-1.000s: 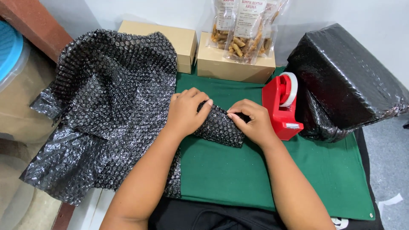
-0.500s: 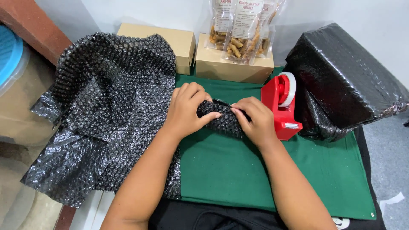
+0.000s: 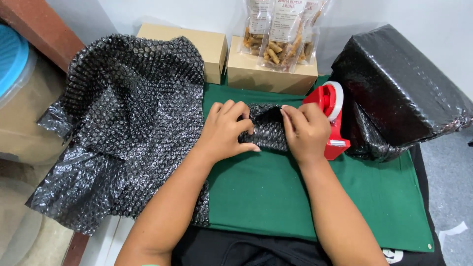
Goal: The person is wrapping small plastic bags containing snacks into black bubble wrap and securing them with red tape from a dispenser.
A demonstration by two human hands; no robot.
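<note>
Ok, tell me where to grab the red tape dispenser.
Probably grip the tape dispenser from above, around its red body just below the roll. It stands upright, with the right hand against its left side and the black parcel close on its right, so only the top is free.

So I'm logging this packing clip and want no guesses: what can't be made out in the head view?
- What the small bubble-wrapped bundle holds: black wrap covers it, and the left hand and right hand overlap it.
- What the large black-wrapped parcel holds: fully covered.
- Tops of the snack bags: cut off by the upper edge.
- Blue lid: cut off by the left edge.
</note>
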